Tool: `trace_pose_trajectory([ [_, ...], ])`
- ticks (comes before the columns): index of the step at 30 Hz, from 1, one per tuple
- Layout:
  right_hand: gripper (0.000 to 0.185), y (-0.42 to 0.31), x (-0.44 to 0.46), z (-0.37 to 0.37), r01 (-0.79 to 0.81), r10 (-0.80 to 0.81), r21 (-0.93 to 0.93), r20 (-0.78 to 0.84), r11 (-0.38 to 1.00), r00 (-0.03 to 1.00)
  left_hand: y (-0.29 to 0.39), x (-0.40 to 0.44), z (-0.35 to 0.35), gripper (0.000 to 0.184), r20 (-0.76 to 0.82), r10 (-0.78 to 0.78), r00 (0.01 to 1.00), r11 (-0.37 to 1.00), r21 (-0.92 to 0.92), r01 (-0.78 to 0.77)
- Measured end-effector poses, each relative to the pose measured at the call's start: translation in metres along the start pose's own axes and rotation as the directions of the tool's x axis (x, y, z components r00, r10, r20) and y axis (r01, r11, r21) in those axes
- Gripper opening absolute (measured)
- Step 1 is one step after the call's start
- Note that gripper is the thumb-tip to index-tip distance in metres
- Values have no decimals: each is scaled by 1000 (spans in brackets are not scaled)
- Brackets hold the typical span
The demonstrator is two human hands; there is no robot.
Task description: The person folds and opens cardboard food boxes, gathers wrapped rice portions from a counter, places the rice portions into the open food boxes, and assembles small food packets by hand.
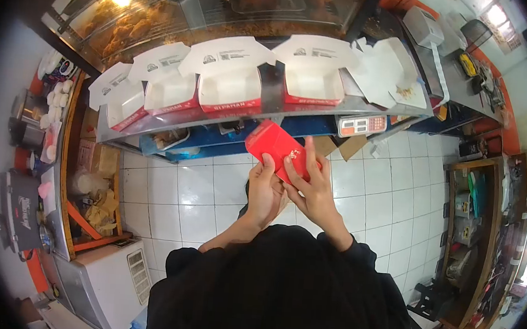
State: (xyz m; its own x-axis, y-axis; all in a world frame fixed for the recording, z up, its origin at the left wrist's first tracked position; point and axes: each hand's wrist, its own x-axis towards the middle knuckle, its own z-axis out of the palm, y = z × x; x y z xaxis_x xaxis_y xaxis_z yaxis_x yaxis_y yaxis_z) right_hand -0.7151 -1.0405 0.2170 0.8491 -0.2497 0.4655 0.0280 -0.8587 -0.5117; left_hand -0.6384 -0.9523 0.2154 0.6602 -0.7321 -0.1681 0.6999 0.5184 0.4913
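Just in front of my chest, below the counter edge, I hold a red cardboard box (269,141) that looks partly folded. My left hand (264,192) is closed on its lower left edge, thumb on the near face. My right hand (316,192) grips the right side, with fingers lying across the red face beside a small pale print. The underside of the box is hidden. Beyond my hands, several open red-and-white food boxes (231,104) stand in a row on the metal counter (273,91), lids raised. At the right end lies a wide-open white box (379,74) with crumbs.
Behind the boxes is a glass display case (239,5) with fried food (132,27) at left. A calculator-like device (362,125) sits under the counter edge. Wooden shelving (474,243) stands at right, a receipt printer (424,27) at back right, and a white appliance (112,282) at lower left.
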Motion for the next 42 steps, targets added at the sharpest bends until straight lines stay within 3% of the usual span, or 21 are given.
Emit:
trace_pose_trajectory([
  [5, 68, 22, 48, 21, -61, 52, 60, 131, 996, 990, 18, 48, -28, 23, -18, 254, 967, 849, 483, -214],
  [6, 71, 30, 52, 11, -147, 91, 418, 152, 896, 984, 20, 61, -53, 20, 360, 371, 856, 339, 805, -487],
  [7, 73, 40, 48, 8, -211, 182, 697, 117, 685, 976, 24, 70, -67, 18, 701, 215, 680, -298, 710, -638],
  [8, 75, 49, 44, 5, -187, 272, 900, 80, 394, 959, 32, 86, -63, 21, 641, -51, 766, -150, 753, -640],
  [9, 77, 61, 32, 13, -76, 436, 992, 26, 96, 900, 39, 103, -59, 21, 643, -54, 764, -152, 751, -643],
  [10, 62, 74, 27, 15, -206, 675, 974, 89, 96, 733, 44, 118, -56, 19, 761, -148, 631, -285, 578, -764],
  [11, 62, 83, 27, 16, -206, 675, 974, 90, 93, 733, 47, 130, -53, 17, 835, -260, 484, -390, 368, -844],
  [13, 53, 102, 34, 17, -265, 822, 947, 292, -178, 489, 48, 150, -48, 20, 752, -381, 537, -506, 317, -802],
  [14, 46, 116, 35, 20, -227, 814, 943, 325, -243, 482, 48, 160, -45, 21, 712, -414, 567, -514, 331, -791],
  [17, 60, 147, 59, 16, -175, 819, 967, 251, -186, 516, 53, 175, -21, 24, 786, -283, 550, -503, 367, -783],
  [19, 77, 170, 80, 23, -182, 898, 983, 92, -14, 430, 67, 176, 6, 32, 753, -87, 653, -493, 537, -685],
  [21, 85, 242, 66, 50, -239, 805, 947, 311, -216, 504, 102, 179, 47, 38, 771, -49, 635, -459, 548, -699],
  [25, 74, 231, 61, 34, -403, 776, 896, 385, -185, 500, 201, 179, 154, 33, 957, 253, 138, -634, 272, -724],
  [27, 74, 221, 52, 40, -507, 827, 862, 273, 17, 491, 242, 194, 227, 27, 941, 282, -186, -912, 203, -355],
  [28, 74, 212, 52, 36, -506, 822, 863, 273, 22, 500, 270, 212, 254, 31, 968, 119, -222, -969, 65, -237],
  [30, 78, 197, 47, 23, -495, 876, 869, 245, -9, 415, 308, 229, 292, 52, 991, -3, 132, -994, 11, -108],
  [32, 76, 207, 32, 20, -452, 868, 892, 240, -20, 435, 336, 249, 320, 34, 618, 191, 763, -830, 516, -210],
  [34, 71, 209, 22, 5, -377, 876, 924, 237, -70, 419, 357, 232, 363, 37, 442, 144, 885, -839, 529, -127],
  [36, 72, 212, 13, -14, -339, 880, 938, 216, -67, 424, 367, 232, 370, 41, 231, 117, 966, -852, 524, -22],
  [38, 71, 212, 10, -31, -338, 887, 941, 151, 6, 435, 363, 243, 356, 32, 728, -39, 684, -946, 193, -259],
  [42, 70, 217, -3, -45, -289, 914, 956, 85, 37, 398, 361, 264, 340, 25, 849, -241, 470, -968, -178, -176],
])
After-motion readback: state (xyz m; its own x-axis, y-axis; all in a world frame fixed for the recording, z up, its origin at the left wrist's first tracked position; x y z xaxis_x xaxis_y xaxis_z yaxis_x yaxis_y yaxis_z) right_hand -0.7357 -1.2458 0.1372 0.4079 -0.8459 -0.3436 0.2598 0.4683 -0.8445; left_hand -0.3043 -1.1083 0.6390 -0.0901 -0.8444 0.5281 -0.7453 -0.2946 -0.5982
